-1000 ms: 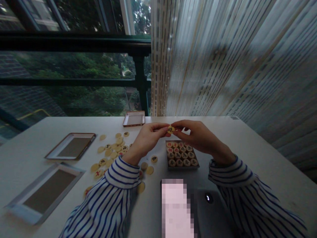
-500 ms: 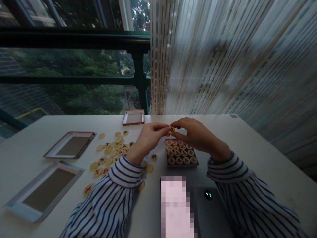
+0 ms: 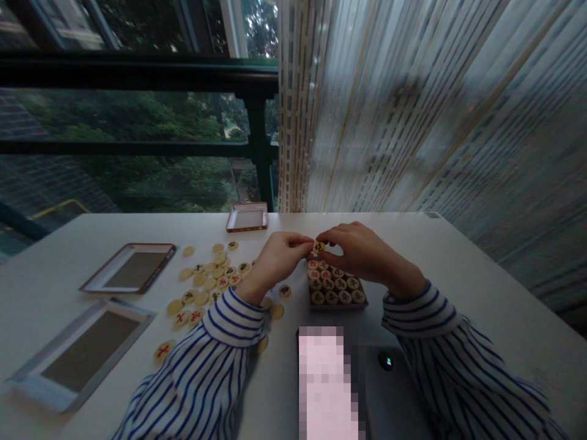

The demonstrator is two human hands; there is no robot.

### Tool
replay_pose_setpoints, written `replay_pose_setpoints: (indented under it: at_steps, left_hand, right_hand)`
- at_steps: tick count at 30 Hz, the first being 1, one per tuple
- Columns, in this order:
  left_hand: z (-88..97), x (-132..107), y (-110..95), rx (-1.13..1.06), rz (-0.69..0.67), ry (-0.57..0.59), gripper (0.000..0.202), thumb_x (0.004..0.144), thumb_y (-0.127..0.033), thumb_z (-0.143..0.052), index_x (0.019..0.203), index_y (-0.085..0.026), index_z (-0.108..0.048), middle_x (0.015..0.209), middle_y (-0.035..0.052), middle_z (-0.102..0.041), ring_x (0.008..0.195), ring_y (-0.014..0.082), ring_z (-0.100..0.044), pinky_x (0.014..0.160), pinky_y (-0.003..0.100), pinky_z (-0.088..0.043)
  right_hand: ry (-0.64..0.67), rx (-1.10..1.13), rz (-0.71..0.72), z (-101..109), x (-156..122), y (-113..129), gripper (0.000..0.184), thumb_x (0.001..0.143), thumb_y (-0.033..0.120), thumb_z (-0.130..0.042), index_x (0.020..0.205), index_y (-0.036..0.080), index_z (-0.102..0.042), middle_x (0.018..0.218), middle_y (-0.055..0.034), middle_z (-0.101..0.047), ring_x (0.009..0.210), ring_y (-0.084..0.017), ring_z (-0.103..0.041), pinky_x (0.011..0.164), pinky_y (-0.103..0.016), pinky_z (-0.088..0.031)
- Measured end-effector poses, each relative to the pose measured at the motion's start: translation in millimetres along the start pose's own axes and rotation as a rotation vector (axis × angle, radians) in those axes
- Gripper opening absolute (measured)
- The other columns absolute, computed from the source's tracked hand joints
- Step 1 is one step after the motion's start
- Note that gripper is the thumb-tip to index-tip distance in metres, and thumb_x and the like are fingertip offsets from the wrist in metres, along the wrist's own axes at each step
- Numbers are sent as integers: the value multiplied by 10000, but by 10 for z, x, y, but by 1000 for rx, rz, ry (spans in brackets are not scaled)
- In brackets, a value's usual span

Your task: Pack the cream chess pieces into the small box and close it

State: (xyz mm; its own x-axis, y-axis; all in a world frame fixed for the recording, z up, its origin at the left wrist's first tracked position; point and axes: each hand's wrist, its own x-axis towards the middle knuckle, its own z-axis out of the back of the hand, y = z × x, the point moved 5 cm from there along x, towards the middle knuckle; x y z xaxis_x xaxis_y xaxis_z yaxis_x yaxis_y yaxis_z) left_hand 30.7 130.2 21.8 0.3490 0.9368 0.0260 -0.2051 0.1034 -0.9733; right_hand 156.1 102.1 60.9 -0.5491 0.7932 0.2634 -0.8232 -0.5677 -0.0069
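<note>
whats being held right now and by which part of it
A round yellow piece with a black character. The left hand holds it by its left edge; the right hand has its fingers close around its right side, but whether they grip is unclear.

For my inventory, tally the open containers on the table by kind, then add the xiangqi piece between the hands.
Brown-rimmed trays: 2
Pale-rimmed tray: 1
Box holding xiangqi pieces: 1
Xiangqi piece between left hand and right hand: 1
Total: 5
</note>
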Motion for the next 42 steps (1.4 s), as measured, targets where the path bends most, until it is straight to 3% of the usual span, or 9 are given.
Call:
replay_pose_setpoints:
  at_steps: [7,13,22,33,42]
  left_hand:
    - [58,12,-1,312,-94,-4,253,770,-253,-531,916,-127,-696,893,84,-712,811,182,-641,750,283,-471]
    - [97,-1,9,564,-166,-14,291,797,-293,-492,960,-158,-692,956,88,-703,870,207,-637,788,302,-455]
    - [101,-8,39,696,-153,18,303,810,-296,-469,976,-173,-690,999,92,-692,927,223,-621,811,306,-443]
    - [99,-10,32,708,-164,45,320,813,-308,-453,980,-166,-688,999,97,-691,919,225,-620,796,306,-443]
    - [105,-4,46,708,-186,49,314,812,-295,-455,984,-168,-685,996,99,-691,920,223,-619,808,311,-436]
  right_hand:
    - [60,-31,-28,-66,3,-50,292,844,379,-459,1009,205,-625,906,-53,-684,829,-193,-614,759,-320,-382]
    - [197,-92,-33,-180,2,-93,297,848,379,-440,1000,216,-637,855,-56,-695,779,-197,-625,700,-310,-388]
    - [302,-65,-7,-294,-37,-112,245,808,337,-466,914,228,-659,813,-42,-700,715,-191,-626,585,-278,-364]
    - [413,-53,-12,-378,-47,-102,248,801,292,-467,883,208,-686,861,-74,-701,778,-200,-630,645,-287,-396]
    - [431,-59,1,-461,-63,-131,230,802,301,-467,838,218,-679,832,-65,-700,734,-190,-632,621,-281,-393]
